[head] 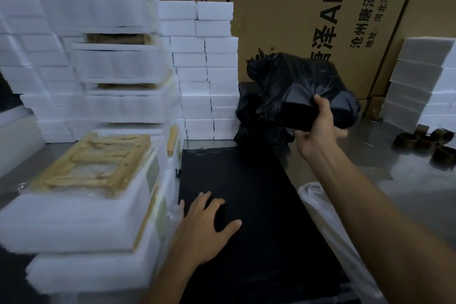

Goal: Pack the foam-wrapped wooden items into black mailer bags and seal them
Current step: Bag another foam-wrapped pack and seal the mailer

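Note:
My right hand (318, 128) grips a filled black mailer bag (303, 86), held up above the back of the table in front of the cardboard boxes. Below it lies another crumpled black bag (249, 118). My left hand (204, 227) rests with spread fingers on a flat stack of empty black mailer bags (259, 205) in the middle of the table. Foam-wrapped wooden items (81, 205) are piled at the left; the top one shows pale wooden pieces (96, 160) under clear film.
Stacks of white foam blocks (204, 69) stand behind the pile, and more foam blocks (424, 81) at the right. Large cardboard boxes (308, 7) wall off the back. Several brown tape cores (427, 143) lie at right on the metal table (407, 180). A clear plastic bag (328, 217) lies beside the mailers.

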The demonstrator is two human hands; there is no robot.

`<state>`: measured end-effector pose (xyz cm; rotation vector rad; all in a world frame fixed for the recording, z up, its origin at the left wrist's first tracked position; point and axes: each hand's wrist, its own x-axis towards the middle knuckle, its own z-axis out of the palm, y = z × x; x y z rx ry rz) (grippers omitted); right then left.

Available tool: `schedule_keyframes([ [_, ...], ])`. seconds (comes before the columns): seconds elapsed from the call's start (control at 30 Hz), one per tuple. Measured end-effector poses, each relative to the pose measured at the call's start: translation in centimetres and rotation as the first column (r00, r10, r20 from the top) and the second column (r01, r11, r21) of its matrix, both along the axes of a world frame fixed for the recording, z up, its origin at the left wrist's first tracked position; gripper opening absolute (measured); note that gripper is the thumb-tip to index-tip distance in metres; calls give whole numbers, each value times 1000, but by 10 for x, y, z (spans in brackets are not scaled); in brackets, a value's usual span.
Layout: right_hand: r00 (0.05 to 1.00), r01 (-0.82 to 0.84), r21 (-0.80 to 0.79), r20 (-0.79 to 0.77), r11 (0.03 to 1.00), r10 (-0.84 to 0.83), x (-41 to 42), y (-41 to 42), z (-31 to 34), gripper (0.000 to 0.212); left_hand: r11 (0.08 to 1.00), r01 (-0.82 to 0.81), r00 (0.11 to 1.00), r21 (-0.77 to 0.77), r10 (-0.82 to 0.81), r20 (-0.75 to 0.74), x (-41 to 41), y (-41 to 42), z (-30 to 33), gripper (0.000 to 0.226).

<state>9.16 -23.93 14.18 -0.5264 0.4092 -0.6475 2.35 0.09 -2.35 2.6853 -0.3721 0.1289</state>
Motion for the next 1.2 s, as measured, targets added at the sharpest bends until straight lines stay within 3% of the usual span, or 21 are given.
schedule_keyframes([
  [0.3, 972, -206, -237, -163, 949, 170, 108, 1, 23, 112, 1000, -23, 1000, -6, 23, -1, -2, -4, 4, 69],
  [0.43, 920, -364, -373, -286, 854, 267, 142, 4, 32, 79, 999, -27, 1000, 23, 27, -13, 0, -6, 3, 71],
  [0.5, 910, -348, -365, -353, 863, 217, 156, 2, 35, 74, 999, -33, 999, 33, 33, -13, 0, -7, 3, 72],
  [0.6, 953, -198, -238, -275, 951, 130, 172, -4, 29, 89, 999, -34, 999, 15, 34, -15, 0, -9, 3, 71],
  [0.67, 953, -91, -412, -302, 907, -42, 177, -6, 22, 94, 999, -46, 999, 21, 46, -7, 1, -10, 2, 69],
  [0.77, 904, -128, -692, -376, 711, -204, 177, 6, 14, 84, 998, -47, 999, 36, 47, -4, 3, -11, 1, 68],
  [0.87, 896, -39, -861, -255, 506, -364, 163, 12, 9, 52, 999, -41, 999, 31, 41, -4, 4, -11, 1, 70],
  [0.93, 914, -177, -934, -273, 310, -299, 149, 3, 0, 41, 999, -27, 1000, 24, 27, -2, 2, -10, 1, 72],
  [0.97, 916, -268, -928, -329, 260, -231, 138, -1, -4, 34, 999, -28, 1000, 16, 28, -1, 2, -10, 2, 73],
  [1.07, 872, -479, -844, -488, 241, 23, 90, -9, -27, 17, 999, -36, 999, 17, 36, 1, 2, -10, 3, 74],
  [1.2, 832, -555, -830, -553, 49, 56, 12, -11, -84, 12, 999, -39, 999, 10, 39, -7, 3, -10, 4, 79],
])
